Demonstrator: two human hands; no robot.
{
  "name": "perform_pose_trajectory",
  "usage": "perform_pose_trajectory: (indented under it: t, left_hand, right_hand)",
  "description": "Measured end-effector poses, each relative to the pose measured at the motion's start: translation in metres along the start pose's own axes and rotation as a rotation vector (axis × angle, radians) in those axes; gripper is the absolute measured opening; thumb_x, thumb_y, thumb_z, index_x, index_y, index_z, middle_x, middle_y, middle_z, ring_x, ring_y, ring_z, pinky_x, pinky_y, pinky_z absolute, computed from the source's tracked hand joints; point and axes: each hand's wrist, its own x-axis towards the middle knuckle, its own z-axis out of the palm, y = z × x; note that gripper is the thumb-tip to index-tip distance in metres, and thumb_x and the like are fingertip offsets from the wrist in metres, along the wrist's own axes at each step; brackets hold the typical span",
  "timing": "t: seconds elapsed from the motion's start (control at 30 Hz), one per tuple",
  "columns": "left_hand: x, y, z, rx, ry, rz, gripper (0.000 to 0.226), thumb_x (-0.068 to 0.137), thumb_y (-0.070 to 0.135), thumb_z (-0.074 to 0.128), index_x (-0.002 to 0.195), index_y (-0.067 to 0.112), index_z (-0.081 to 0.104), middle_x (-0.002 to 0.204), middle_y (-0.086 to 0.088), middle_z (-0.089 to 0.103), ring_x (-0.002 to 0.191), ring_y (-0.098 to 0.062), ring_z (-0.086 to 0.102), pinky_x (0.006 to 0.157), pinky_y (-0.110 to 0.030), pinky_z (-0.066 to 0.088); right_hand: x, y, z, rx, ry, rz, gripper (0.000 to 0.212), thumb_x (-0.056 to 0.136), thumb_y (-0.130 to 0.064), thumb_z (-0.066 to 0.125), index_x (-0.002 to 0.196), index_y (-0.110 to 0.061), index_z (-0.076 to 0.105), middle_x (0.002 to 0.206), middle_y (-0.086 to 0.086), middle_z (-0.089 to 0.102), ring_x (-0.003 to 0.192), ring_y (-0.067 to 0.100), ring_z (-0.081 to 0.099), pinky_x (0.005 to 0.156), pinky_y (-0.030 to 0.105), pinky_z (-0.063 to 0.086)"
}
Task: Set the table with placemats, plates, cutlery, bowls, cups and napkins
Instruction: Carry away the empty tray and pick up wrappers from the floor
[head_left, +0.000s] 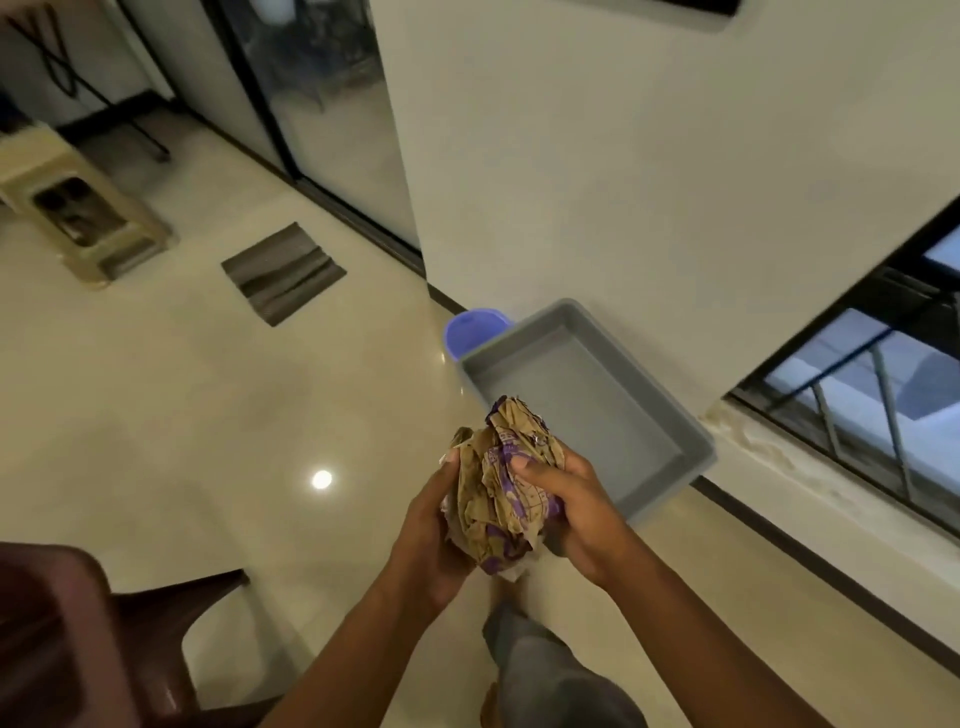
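both our left hand (434, 525) and right hand (563, 499) grip the crumpled paper wad (501, 493), near the grey tray (597, 405); we'd keep it cupped so nothing spills while carrying it.

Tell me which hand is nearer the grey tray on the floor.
Right. The right hand grips the crumpled paper on the side beside the grey tray, overlapping its near edge in view; the left hand holds the paper's far side.
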Motion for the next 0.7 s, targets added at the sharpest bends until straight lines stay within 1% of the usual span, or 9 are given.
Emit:
perform_pose_trajectory:
  t: [0.07, 0.17, 0.2, 0.27, 0.33, 0.43, 0.5, 0.6, 0.7]
  left_hand:
    - [0.019, 0.022, -0.007, 0.027, 0.036, 0.060, 0.052, 0.105, 0.051, 0.046, 0.142, 0.019, 0.063, 0.139, -0.015, 0.066, 0.128, -0.037, 0.064, 0.116, -0.058, 0.043]
    - [0.051, 0.055, -0.017, 0.072, 0.100, 0.146, 0.051, 0.107, 0.048, 0.047, 0.143, 0.014, 0.060, 0.139, -0.021, 0.065, 0.129, -0.043, 0.061, 0.114, -0.065, 0.042]
    - [0.062, 0.068, -0.020, 0.068, 0.132, 0.159, 0.051, 0.106, 0.049, 0.051, 0.142, 0.014, 0.060, 0.138, -0.022, 0.064, 0.129, -0.046, 0.060, 0.112, -0.069, 0.041]
    - [0.077, 0.088, -0.022, 0.085, 0.134, 0.182, 0.054, 0.101, 0.054, 0.060, 0.141, 0.017, 0.060, 0.139, -0.023, 0.063, 0.129, -0.050, 0.059, 0.110, -0.075, 0.038]
    - [0.096, 0.109, -0.025, 0.080, 0.135, 0.179, 0.051, 0.099, 0.053, 0.063, 0.138, 0.019, 0.063, 0.137, -0.020, 0.066, 0.128, -0.045, 0.061, 0.111, -0.073, 0.040]
    - [0.127, 0.138, -0.030, 0.028, 0.152, 0.164, 0.044, 0.102, 0.044, 0.061, 0.135, 0.015, 0.065, 0.135, -0.020, 0.067, 0.127, -0.041, 0.063, 0.114, -0.067, 0.040]
    - [0.148, 0.159, -0.033, -0.025, 0.149, 0.131, 0.047, 0.102, 0.044, 0.062, 0.138, 0.014, 0.064, 0.137, -0.020, 0.066, 0.129, -0.041, 0.062, 0.116, -0.065, 0.038]
    - [0.178, 0.186, -0.037, -0.119, 0.131, 0.044, 0.054, 0.101, 0.049, 0.059, 0.141, 0.012, 0.063, 0.139, -0.021, 0.065, 0.131, -0.041, 0.060, 0.117, -0.062, 0.039]
    - [0.216, 0.216, -0.041, -0.151, 0.114, -0.026, 0.055, 0.101, 0.049, 0.058, 0.140, 0.011, 0.063, 0.138, -0.021, 0.065, 0.130, -0.041, 0.061, 0.117, -0.059, 0.041]
  right_hand:
    - [0.030, -0.006, 0.012, -0.003, -0.005, 0.025, 0.056, 0.081, -0.020, 0.080, 0.134, -0.015, 0.063, 0.122, 0.014, 0.074, 0.112, 0.035, 0.072, 0.104, 0.053, 0.053]
    - [0.074, -0.018, 0.027, 0.027, -0.067, 0.043, 0.062, 0.082, -0.023, 0.082, 0.138, -0.011, 0.061, 0.128, 0.018, 0.071, 0.120, 0.039, 0.067, 0.110, 0.058, 0.048]
    - [0.090, -0.025, 0.033, 0.040, -0.091, 0.055, 0.062, 0.081, -0.024, 0.081, 0.138, -0.009, 0.062, 0.130, 0.021, 0.069, 0.122, 0.042, 0.065, 0.111, 0.060, 0.045]
    - [0.114, -0.040, 0.043, 0.064, -0.145, 0.071, 0.057, 0.082, -0.026, 0.080, 0.134, -0.007, 0.066, 0.132, 0.025, 0.066, 0.126, 0.045, 0.061, 0.114, 0.063, 0.041]
    - [0.139, -0.055, 0.052, 0.072, -0.178, 0.094, 0.049, 0.085, -0.025, 0.076, 0.130, -0.007, 0.069, 0.132, 0.026, 0.065, 0.127, 0.046, 0.060, 0.115, 0.063, 0.039]
    - [0.180, -0.075, 0.062, 0.023, -0.194, 0.084, 0.047, 0.086, -0.025, 0.074, 0.131, -0.009, 0.068, 0.133, 0.026, 0.066, 0.126, 0.045, 0.061, 0.114, 0.063, 0.041]
    - [0.208, -0.085, 0.071, -0.011, -0.179, 0.087, 0.050, 0.084, -0.023, 0.075, 0.131, -0.009, 0.067, 0.132, 0.025, 0.066, 0.125, 0.045, 0.062, 0.112, 0.063, 0.042]
    - [0.246, -0.094, 0.079, 0.018, -0.119, 0.089, 0.052, 0.082, -0.019, 0.076, 0.132, -0.009, 0.066, 0.130, 0.024, 0.068, 0.124, 0.046, 0.062, 0.110, 0.060, 0.046]
    - [0.289, -0.097, 0.086, 0.055, -0.077, 0.084, 0.048, 0.086, -0.013, 0.073, 0.133, -0.008, 0.065, 0.130, 0.024, 0.068, 0.124, 0.045, 0.062, 0.107, 0.059, 0.049]
